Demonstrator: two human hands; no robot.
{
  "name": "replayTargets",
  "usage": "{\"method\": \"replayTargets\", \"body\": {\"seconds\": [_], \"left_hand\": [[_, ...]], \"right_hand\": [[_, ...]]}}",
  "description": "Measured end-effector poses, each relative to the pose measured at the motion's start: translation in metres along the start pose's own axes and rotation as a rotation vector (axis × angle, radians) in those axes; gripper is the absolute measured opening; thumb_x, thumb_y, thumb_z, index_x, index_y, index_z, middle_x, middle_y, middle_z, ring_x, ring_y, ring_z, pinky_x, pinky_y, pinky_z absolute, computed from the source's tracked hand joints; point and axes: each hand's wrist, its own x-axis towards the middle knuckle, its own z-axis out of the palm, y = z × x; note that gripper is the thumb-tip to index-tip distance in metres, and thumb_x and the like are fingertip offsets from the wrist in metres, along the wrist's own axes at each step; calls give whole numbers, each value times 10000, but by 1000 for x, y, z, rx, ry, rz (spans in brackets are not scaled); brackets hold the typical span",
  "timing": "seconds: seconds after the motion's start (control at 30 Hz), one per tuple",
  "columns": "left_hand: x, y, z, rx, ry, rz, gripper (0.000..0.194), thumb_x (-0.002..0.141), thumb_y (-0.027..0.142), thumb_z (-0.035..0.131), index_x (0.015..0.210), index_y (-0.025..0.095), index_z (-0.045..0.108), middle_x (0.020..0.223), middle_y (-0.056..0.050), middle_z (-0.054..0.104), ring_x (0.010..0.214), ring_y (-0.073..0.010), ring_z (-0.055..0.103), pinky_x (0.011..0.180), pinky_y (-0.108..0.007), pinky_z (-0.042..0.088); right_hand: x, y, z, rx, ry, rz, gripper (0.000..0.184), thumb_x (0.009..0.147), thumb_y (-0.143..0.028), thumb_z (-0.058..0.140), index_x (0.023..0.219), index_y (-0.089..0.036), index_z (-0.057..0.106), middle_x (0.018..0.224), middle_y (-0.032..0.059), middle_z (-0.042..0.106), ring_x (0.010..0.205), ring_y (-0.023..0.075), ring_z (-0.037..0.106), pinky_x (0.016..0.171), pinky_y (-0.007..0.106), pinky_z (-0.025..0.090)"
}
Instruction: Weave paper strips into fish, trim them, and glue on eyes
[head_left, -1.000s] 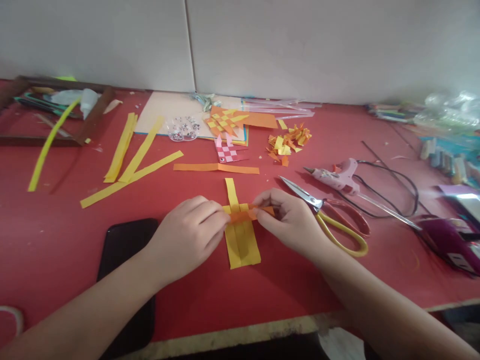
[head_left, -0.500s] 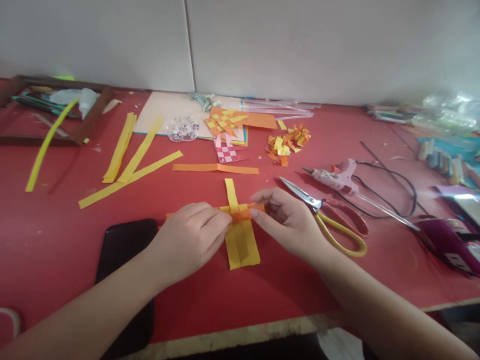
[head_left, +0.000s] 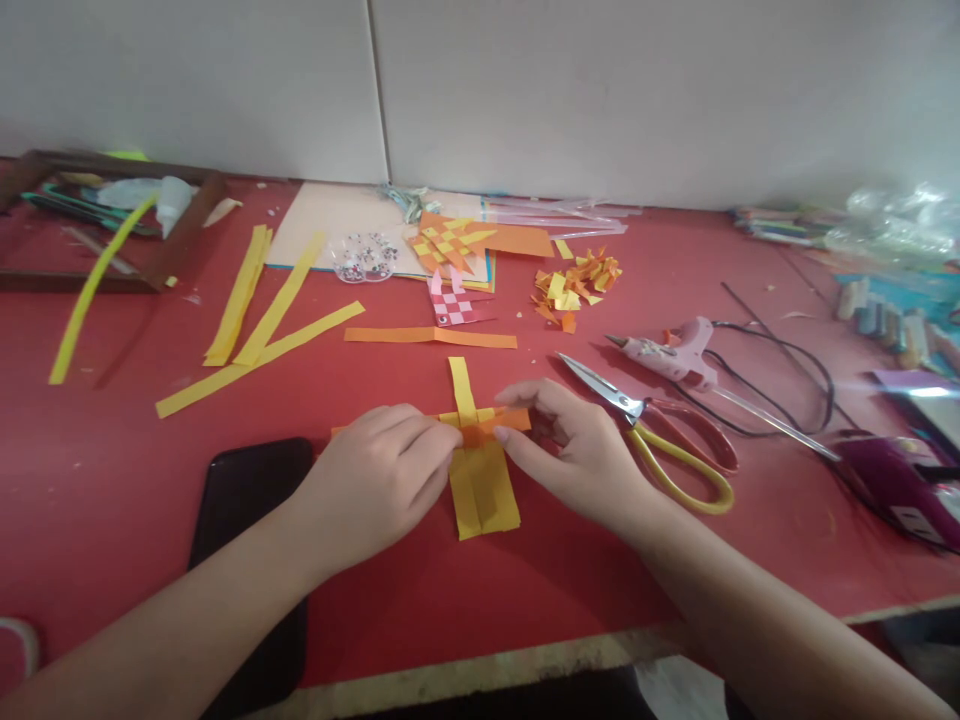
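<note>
Yellow paper strips [head_left: 484, 490] lie side by side in front of me, one of them [head_left: 461, 383] pointing away over the others. An orange paper strip [head_left: 478, 433] crosses them. My left hand [head_left: 390, 465] has its fingers closed on the crossing at its left side, hiding part of it. On the right, my right hand [head_left: 566, 440] curls its thumb and index finger about the same orange strip, whose right end shows between them. A second orange strip [head_left: 431, 337] lies flat just beyond.
Scissors [head_left: 637, 410] and a pink glue gun [head_left: 671, 355] lie right. A black phone [head_left: 251, 500] is under my left forearm. Farther back are loose yellow strips [head_left: 240, 300], paper scraps [head_left: 574, 285], woven paper fish [head_left: 452, 303] and a wooden frame [head_left: 180, 240].
My right thumb and fingertips have shifted slightly left along the orange strip, and more of its right end shows. My left hand has hardly moved.
</note>
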Motion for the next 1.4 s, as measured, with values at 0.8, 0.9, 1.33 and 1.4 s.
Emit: {"method": "replayTargets", "body": {"seconds": [0.8, 0.9, 1.33, 1.4], "left_hand": [[2, -3, -10, -447, 313, -561, 106, 1004, 271, 457, 1019, 207, 540, 693, 38, 575, 549, -92, 600, 541, -223, 491], [1, -5, -9, -499, 385, -592, 103, 1004, 272, 449, 1038, 207, 522, 677, 46, 526, 531, -87, 564, 513, -216, 473], [-1, -3, -14, -355, 132, -277, 158, 893, 94, 421, 830, 199, 521, 732, 16, 563, 579, -105, 486, 540, -244, 406], [-3, -3, -11, -350, 42, -125, 156, 858, 83, 426, 804, 198, 517, 703, 19, 541, 589, -117, 474, 548, -259, 392]], "right_hand": [[-1, 0, 1, 30, 91, -111, 145, 902, -278, 605, 1034, -219, 603, 829, 18, 678, 725, 138, 654, 645, 261, 539], [0, -1, 1, -93, 107, -188, 64, 895, -236, 588, 948, -217, 620, 823, 22, 694, 728, 144, 654, 643, 267, 528], [6, 0, -1, -293, 120, -352, 88, 898, -185, 545, 855, -233, 604, 806, 31, 680, 792, 190, 631, 724, 345, 504], [6, 1, 0, -289, 124, -356, 94, 905, -184, 540, 855, -231, 603, 801, 28, 674, 791, 186, 621, 729, 342, 499]]}}
